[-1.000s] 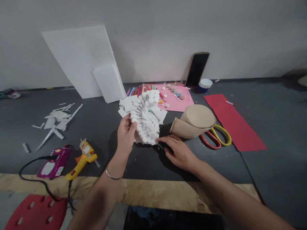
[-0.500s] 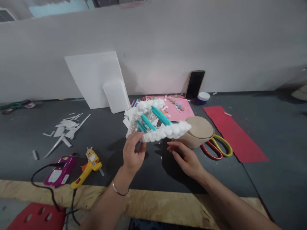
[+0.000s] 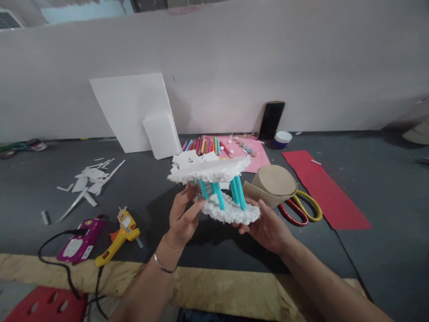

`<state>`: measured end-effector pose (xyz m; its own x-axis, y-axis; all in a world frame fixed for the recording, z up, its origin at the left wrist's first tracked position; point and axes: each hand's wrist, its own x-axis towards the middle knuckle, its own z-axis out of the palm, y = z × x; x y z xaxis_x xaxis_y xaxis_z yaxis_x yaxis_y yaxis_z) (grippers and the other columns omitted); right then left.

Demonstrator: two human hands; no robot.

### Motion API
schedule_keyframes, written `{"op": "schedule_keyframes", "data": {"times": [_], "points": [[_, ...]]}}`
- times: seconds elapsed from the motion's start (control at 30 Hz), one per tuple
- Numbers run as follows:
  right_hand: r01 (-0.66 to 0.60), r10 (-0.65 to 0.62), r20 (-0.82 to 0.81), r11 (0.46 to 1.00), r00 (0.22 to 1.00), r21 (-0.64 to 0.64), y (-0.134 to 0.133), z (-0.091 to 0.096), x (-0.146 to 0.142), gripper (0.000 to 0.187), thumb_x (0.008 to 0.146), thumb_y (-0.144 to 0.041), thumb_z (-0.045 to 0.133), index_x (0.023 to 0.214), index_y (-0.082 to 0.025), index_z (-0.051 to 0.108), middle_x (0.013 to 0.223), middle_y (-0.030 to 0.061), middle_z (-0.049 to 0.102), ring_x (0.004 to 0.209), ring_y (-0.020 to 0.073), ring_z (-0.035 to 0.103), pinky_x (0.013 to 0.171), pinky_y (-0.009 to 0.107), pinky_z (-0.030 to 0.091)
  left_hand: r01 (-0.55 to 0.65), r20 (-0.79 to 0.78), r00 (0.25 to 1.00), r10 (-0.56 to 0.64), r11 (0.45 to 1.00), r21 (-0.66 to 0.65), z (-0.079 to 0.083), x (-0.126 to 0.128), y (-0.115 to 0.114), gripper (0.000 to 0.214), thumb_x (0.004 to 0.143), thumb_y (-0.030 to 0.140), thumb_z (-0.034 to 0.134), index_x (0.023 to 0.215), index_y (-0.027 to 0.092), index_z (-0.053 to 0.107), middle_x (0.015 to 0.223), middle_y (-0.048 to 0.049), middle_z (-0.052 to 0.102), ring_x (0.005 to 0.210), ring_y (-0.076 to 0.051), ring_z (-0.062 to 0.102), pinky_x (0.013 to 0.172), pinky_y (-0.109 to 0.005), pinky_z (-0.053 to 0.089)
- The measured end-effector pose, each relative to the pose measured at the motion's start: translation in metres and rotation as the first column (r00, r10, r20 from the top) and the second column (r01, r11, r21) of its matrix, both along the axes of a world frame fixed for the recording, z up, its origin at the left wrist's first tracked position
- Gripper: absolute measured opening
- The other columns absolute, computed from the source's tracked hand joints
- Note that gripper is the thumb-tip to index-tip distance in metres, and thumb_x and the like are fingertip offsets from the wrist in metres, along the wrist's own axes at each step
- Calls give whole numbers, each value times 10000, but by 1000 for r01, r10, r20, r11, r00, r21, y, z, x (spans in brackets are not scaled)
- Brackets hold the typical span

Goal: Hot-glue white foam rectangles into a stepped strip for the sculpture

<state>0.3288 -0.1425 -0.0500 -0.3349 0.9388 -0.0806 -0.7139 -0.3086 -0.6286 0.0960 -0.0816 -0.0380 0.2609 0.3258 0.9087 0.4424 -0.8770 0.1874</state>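
Above the dark table I hold a two-tier craft model (image 3: 231, 213): two white, fluffy-edged slabs joined by several turquoise posts. The upper slab is tilted a little, and its top looks smooth. My left hand (image 3: 184, 212) is closed on the model's left side, its thumb by the lower slab and some fingers hidden behind. My right hand (image 3: 264, 228) grips the right end of the lower slab, with fingertips showing underneath. Just behind the right hand lies a roll of beige sheet material (image 3: 275, 181), beside scissors (image 3: 303, 210) with one red and one yellow handle loop.
Left are a yellow glue gun (image 3: 119, 237), a purple box with a cable (image 3: 81, 240) and white scraps (image 3: 92, 179). Behind are white boards (image 3: 137, 112), coloured pens (image 3: 203, 145), pink paper (image 3: 258, 156), a phone (image 3: 271, 120) and a small jar (image 3: 282, 139). Red sheet (image 3: 325, 190) lies right.
The model has turned from lying on its side to upright, slabs now one above the other. My right hand, apart from it before, has closed on the lower slab.
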Motion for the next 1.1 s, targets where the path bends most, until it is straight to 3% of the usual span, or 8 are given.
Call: {"op": "schedule_keyframes", "data": {"times": [0.33,0.47,0.53,0.63,0.73,0.97,1.1], "points": [[8,-8,51,1000,999,0,-2,4,-5,312,833,-329,730,1117,-203,743,900,19,743,751,118,683,677,210,594,-81,57,995,84,996,-37,0,3,3,430,871,100,609,1249,303,577,1207,-63,644,1165,-225,612,943,-427,525],[40,-60,213,994,975,98,-3,0,-3,368,874,-495,644,1138,-249,717,1061,51,738,950,209,692,839,350,583,-135,39,990,133,990,36,1,7,-1,446,851,50,621,1230,285,609,1138,-60,644,1119,-211,621,906,-388,531],[80,-162,389,973,907,218,-5,-2,1,437,878,-568,606,1191,-272,676,1223,73,694,1120,275,641,968,451,520,-172,12,985,171,983,65,1,9,-3,469,825,14,643,1214,277,628,1092,-57,643,1093,-201,623,906,-371,531],[76,-331,650,918,685,388,-6,-2,7,474,870,-514,656,1290,-302,595,1422,65,569,1329,303,489,1122,506,360,-164,-53,984,169,983,80,2,9,-7,496,815,5,655,1212,302,636,1072,-45,640,1093,-197,618,934,-379,537],[84,-403,722,897,562,434,-5,2,9,445,889,-472,652,1293,-299,577,1407,67,574,1328,287,491,1135,497,340,-115,-98,988,122,991,68,3,9,-10,499,832,8,628,1226,315,633,1097,-48,642,1122,-203,610,960,-406,544],[137,-336,657,932,675,337,10,17,-2,384,876,-428,684,1209,-253,607,1265,80,663,1143,248,628,1002,429,485,-121,-18,992,122,992,46,6,12,-10,474,853,20,618,1237,298,631,1090,-62,645,1107,-198,612,954,-403,549],[114,-309,581,931,753,347,10,29,-3,297,915,-399,645,1185,-276,649,1182,54,692,981,192,679,872,353,553,-119,98,988,120,993,-17,8,10,-6,407,875,83,622,1228,287,622,1090,-55,641,1107,-200,608,959,-415,540]]}}
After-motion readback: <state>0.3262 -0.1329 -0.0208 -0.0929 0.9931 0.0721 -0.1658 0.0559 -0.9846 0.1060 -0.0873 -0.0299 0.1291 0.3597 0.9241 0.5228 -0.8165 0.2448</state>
